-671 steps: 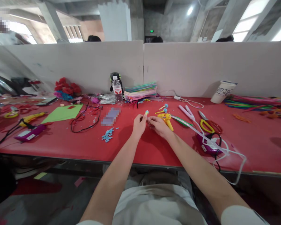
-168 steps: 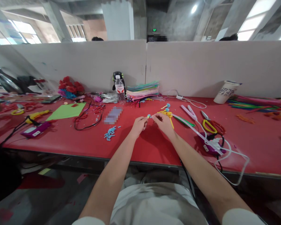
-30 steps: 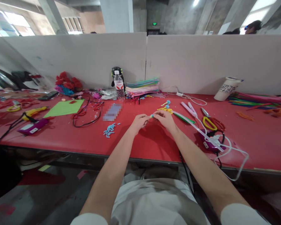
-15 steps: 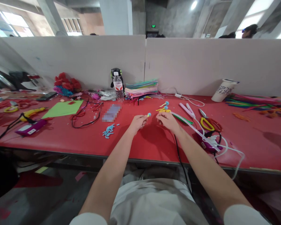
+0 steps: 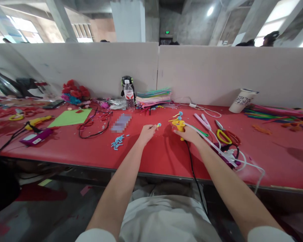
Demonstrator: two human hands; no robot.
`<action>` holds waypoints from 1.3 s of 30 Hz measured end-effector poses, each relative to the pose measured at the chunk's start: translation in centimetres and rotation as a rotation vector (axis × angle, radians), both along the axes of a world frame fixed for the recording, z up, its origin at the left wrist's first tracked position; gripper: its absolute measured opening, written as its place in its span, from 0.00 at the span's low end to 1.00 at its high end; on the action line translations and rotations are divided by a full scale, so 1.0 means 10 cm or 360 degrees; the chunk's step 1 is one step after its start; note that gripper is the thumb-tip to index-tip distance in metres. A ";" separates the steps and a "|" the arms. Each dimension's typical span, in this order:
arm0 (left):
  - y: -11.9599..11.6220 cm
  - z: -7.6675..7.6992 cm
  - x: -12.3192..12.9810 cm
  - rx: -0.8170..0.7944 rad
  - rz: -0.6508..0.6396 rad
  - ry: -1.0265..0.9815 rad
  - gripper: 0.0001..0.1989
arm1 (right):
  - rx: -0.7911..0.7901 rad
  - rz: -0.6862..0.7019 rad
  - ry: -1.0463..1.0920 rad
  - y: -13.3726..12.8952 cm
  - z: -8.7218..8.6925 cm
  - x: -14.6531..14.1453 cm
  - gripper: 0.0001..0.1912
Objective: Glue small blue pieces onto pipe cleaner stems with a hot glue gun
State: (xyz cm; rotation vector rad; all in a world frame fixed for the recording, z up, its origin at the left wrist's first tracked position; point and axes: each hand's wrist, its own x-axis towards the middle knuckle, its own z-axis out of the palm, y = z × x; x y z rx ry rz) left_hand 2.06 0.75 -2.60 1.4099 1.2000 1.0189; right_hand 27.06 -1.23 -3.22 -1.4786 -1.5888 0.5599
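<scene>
My left hand (image 5: 146, 133) pinches a small piece with a yellow stem and a blue fuzzy tip (image 5: 159, 125), held above the red table. To its right, my right hand (image 5: 188, 133) is closed round the handle of a yellow hot glue gun (image 5: 178, 125), whose nozzle points left. A long clear glue stick (image 5: 200, 132) runs out of the gun's back, and its black cord hangs over the table edge. Just behind the gun lie two similar blue-tipped pieces (image 5: 179, 116). Short light-blue pieces (image 5: 117, 142) form a small pile left of my left hand.
Scissors (image 5: 224, 134), a pink hair-straightener-like tool (image 5: 204, 121) and a purple power strip (image 5: 228, 157) lie on the right. Pipe-cleaner bundles (image 5: 154, 96), a water bottle (image 5: 129, 95) and a paper cup (image 5: 242, 101) stand along the partition. Another yellow glue gun (image 5: 39, 121) lies left.
My right hand has taken hold of the glue gun's handle, and the gun has turned so the handle shows below. My left hand has shifted slightly left, still holding the blue-tipped piece.
</scene>
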 end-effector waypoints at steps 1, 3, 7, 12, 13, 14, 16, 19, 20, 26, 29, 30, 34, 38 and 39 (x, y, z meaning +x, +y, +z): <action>0.02 -0.02 -0.01 0.0034 0.0031 0.0036 0.16 | -0.0057 -0.0037 -0.0006 0.04 -0.02 -0.05 0.14; 0.05 -0.05 -0.05 0.0103 0.0089 0.0124 0.17 | -0.0152 -0.0090 0.0038 0.06 -0.04 -0.12 0.12; 0.07 -0.06 -0.11 0.0241 0.0198 0.0308 0.16 | -0.0248 0.0128 0.0413 -0.02 -0.06 -0.23 0.14; 0.04 -0.03 -0.12 0.0337 0.0154 0.0458 0.18 | -0.0338 0.0295 0.0569 -0.12 -0.05 -0.33 0.19; 0.04 -0.03 -0.11 0.0332 0.0139 0.0472 0.18 | -0.0347 0.0308 0.0564 -0.13 -0.05 -0.34 0.19; 0.04 -0.02 -0.11 0.0325 0.0126 0.0480 0.18 | -0.0358 0.0319 0.0554 -0.14 -0.06 -0.36 0.19; 0.04 -0.03 -0.11 0.0316 0.0102 0.0485 0.18 | -0.0375 0.0336 0.0519 -0.15 -0.06 -0.37 0.19; 0.05 -0.03 -0.11 0.0328 0.0080 0.0492 0.18 | -0.0387 0.0340 0.0470 -0.15 -0.06 -0.37 0.20; 0.05 -0.04 -0.11 0.0336 0.0078 0.0499 0.18 | -0.0387 0.0334 0.0463 -0.15 -0.06 -0.37 0.20; 0.06 -0.04 -0.10 0.0330 0.0075 0.0500 0.18 | -0.0374 0.0361 0.0440 -0.15 -0.07 -0.36 0.19; 0.06 -0.04 -0.10 0.0326 0.0069 0.0491 0.18 | -0.0372 0.0373 0.0439 -0.16 -0.06 -0.37 0.19; 0.05 -0.04 -0.10 0.0323 0.0063 0.0493 0.18 | -0.0375 0.0374 0.0437 -0.16 -0.06 -0.37 0.19; 0.05 -0.03 -0.10 0.0307 0.0041 0.0509 0.18 | -0.0401 0.0365 0.0389 -0.17 -0.03 -0.37 0.19; 0.07 -0.05 -0.10 0.0300 0.0039 0.0510 0.18 | -0.0376 0.0368 0.0341 -0.17 -0.03 -0.36 0.19; 0.07 -0.05 -0.10 0.0300 0.0036 0.0508 0.18 | -0.0366 0.0377 0.0339 -0.18 -0.03 -0.36 0.19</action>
